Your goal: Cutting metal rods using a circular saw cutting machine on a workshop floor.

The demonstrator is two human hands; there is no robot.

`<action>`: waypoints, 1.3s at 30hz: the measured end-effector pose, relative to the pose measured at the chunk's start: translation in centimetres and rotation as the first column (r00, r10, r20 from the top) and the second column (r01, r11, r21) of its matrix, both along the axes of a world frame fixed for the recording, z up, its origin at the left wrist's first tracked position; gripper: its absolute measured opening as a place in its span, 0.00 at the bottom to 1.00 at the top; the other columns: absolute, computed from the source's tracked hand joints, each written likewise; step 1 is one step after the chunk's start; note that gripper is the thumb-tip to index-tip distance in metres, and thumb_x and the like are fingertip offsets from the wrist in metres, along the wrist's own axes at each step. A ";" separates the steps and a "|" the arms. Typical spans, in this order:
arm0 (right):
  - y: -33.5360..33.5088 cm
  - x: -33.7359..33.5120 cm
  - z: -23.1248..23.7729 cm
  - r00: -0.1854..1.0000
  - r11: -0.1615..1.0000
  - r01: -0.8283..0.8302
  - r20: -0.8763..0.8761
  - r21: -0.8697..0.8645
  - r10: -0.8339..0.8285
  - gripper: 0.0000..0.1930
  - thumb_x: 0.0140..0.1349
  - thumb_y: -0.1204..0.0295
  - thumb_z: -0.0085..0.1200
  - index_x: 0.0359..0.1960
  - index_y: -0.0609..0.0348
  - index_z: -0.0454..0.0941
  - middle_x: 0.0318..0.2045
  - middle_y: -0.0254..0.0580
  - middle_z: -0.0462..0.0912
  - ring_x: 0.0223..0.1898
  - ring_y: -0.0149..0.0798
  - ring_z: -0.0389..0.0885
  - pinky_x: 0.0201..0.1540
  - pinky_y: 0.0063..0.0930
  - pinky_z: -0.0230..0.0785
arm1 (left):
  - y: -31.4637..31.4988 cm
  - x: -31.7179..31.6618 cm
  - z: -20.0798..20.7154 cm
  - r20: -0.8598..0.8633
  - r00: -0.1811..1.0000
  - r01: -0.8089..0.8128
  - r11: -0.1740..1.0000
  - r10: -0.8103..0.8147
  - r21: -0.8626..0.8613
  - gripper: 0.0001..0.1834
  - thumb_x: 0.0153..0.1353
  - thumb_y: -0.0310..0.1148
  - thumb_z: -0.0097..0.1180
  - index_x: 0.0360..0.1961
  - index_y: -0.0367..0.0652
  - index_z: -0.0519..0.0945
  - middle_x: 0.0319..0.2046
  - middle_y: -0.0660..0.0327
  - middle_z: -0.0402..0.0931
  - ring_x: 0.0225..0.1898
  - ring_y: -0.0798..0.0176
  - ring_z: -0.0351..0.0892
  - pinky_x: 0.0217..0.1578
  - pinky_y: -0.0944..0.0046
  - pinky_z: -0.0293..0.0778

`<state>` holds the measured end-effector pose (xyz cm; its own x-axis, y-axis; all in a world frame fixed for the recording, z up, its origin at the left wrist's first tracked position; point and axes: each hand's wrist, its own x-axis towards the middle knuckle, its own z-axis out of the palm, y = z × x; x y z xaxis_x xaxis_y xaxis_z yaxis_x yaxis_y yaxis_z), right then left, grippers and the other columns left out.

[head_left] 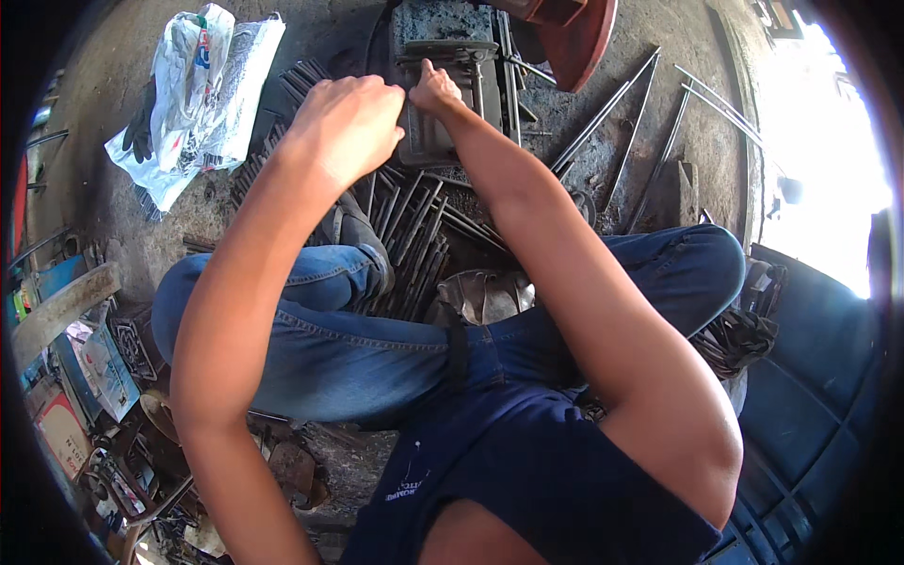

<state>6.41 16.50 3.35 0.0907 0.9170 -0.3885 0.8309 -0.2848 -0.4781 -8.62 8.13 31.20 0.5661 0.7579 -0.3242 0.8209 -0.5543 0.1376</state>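
In front of me on the floor is a grey metal machine base [428, 139] with a clamp-like bar [447, 47] across it, coated in dark dust. My right hand [436, 89] is at the left part of this clamp, fingers curled in; what they grip is hidden. My left hand [347, 122] is closed like a fist, raised just left of the base, and whatever is inside it cannot be seen. A red guard-like metal part [586, 42] juts in at the top. Below the base, between my legs, lies a pile of dark metal rods [414, 240].
Long thin rods [603, 113] lie on the floor to the right. White plastic bags [193, 89] and a dark glove [141, 127] lie at the upper left. Boxes, papers and tools clutter the lower left. A blue panelled surface [819, 377] stands on the right.
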 end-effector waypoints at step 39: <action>4.5 2.7 -1.2 0.762 0.866 -0.490 0.533 0.104 0.367 0.11 0.62 0.72 0.49 0.37 0.55 0.86 0.39 0.47 0.86 0.43 0.46 0.87 0.41 0.38 0.80 | -1.3 0.4 -0.7 0.031 0.997 0.065 0.998 -0.065 0.011 0.16 0.57 0.34 0.62 0.44 0.36 0.80 0.38 0.51 0.79 0.46 0.49 0.80 0.49 0.50 0.74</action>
